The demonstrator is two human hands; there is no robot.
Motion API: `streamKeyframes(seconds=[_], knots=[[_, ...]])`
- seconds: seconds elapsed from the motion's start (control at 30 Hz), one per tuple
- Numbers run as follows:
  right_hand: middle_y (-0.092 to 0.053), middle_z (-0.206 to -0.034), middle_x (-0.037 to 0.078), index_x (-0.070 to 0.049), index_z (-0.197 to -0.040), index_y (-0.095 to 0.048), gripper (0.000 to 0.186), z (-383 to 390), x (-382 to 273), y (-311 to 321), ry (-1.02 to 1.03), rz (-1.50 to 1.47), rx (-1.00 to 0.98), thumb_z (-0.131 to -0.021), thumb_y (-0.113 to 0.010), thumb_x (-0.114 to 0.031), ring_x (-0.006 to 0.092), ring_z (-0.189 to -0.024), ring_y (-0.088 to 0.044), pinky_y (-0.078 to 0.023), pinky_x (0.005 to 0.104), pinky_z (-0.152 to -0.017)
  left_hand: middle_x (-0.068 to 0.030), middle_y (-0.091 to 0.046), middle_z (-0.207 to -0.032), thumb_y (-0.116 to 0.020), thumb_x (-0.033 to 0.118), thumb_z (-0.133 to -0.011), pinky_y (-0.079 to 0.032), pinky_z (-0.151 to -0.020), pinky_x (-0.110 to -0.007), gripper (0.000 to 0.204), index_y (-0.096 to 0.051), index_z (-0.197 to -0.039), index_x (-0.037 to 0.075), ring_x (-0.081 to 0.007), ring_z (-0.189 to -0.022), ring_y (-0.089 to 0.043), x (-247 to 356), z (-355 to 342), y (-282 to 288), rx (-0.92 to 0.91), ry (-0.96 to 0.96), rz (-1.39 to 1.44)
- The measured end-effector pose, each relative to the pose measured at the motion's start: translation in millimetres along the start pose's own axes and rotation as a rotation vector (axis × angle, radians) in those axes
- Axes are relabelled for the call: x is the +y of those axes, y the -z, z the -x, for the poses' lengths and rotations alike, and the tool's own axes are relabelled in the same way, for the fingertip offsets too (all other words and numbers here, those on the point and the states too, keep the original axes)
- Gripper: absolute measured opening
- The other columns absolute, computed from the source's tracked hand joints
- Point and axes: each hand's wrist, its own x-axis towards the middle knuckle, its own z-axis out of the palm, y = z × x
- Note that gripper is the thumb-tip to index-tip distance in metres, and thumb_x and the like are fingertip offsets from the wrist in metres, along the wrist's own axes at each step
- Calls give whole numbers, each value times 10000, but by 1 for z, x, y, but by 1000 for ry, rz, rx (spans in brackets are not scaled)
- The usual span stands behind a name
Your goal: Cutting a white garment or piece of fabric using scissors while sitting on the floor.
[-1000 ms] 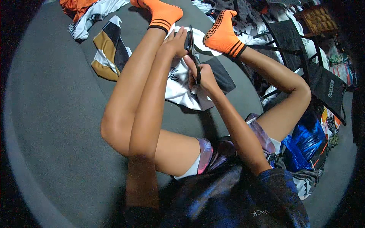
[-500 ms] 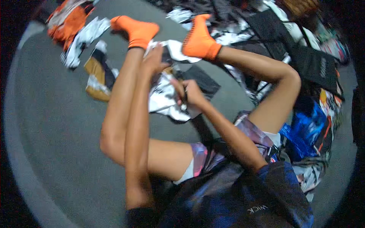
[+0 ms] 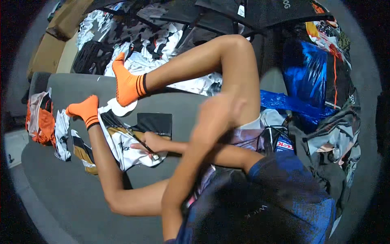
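Note:
My right hand (image 3: 149, 143) is closed round a slim dark tool (image 3: 140, 140) with a shiny metal end, perhaps scissors. It rests over a white, black and brown garment (image 3: 132, 154) spread flat between my legs. My left arm crosses over the right one. Smeared by motion, my left hand (image 3: 221, 109) is raised beside my bent right knee, and its fingers cannot be made out. A dark folded cloth (image 3: 156, 122) lies just beyond the right hand.
My orange-socked feet (image 3: 131, 87) frame the garment on a grey padded surface (image 3: 61, 183). Orange clothing (image 3: 41, 122) and a small brown-and-white piece (image 3: 84, 154) lie left. Piled clothes, cardboard boxes (image 3: 48, 55) and a blue plastic bag (image 3: 305, 77) stand around the far and right sides.
My left hand has left the garment and swung right, across my right arm. My right hand stays at the garment with the slim tool. The view has turned toward the right.

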Motion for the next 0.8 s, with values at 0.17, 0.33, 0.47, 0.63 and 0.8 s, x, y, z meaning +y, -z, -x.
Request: streamKeyframes(seconds=[0.17,0.33,0.47,0.63,0.8], knots=[[-377,-496,6,-66,-991,-417,249,-7,12,21,63,41,172,-931,-535,-277,115,-403,-362,-347,284,-397,-182,-642,-757,-566,330,-863,-488,-652,-486,300,-564,-1005,66,-365,-708,-633,44,-61,-94,-11,-50,-66],[-292,-519,-18,-91,-1381,-292,469,-28,43,14,78,41,45,-963,-461,-221,89,-438,-280,-321,262,-417,-190,-653,-805,-539,356,-876,-486,-691,-486,338,-584,-1040,64,-362,-739,-632,26,-64,-111,-86,258,-163],[-536,-641,60,34,-726,-531,143,-48,93,35,175,391,-6,-716,-630,-68,185,-611,-538,-466,402,-554,-182,-648,-859,-530,335,-882,-478,-733,-476,319,-603,-1011,53,-357,-804,-623,10,-34,-86,-203,190,-3],[-496,-559,22,4,-734,-542,243,-22,74,-10,403,311,162,-802,-622,-214,136,-493,-499,-416,324,-461,-167,-638,-914,-529,299,-885,-466,-776,-451,288,-630,-963,41,-342,-868,-611,36,-2,-31,-195,118,252],[-457,-477,-17,-25,-742,-553,370,26,52,13,577,253,507,-887,-615,-360,87,-375,-460,-367,247,-367,-167,-629,-783,-570,203,-857,-491,-662,-389,175,-633,-902,46,-308,-746,-626,130,115,129,394,-190,303]])
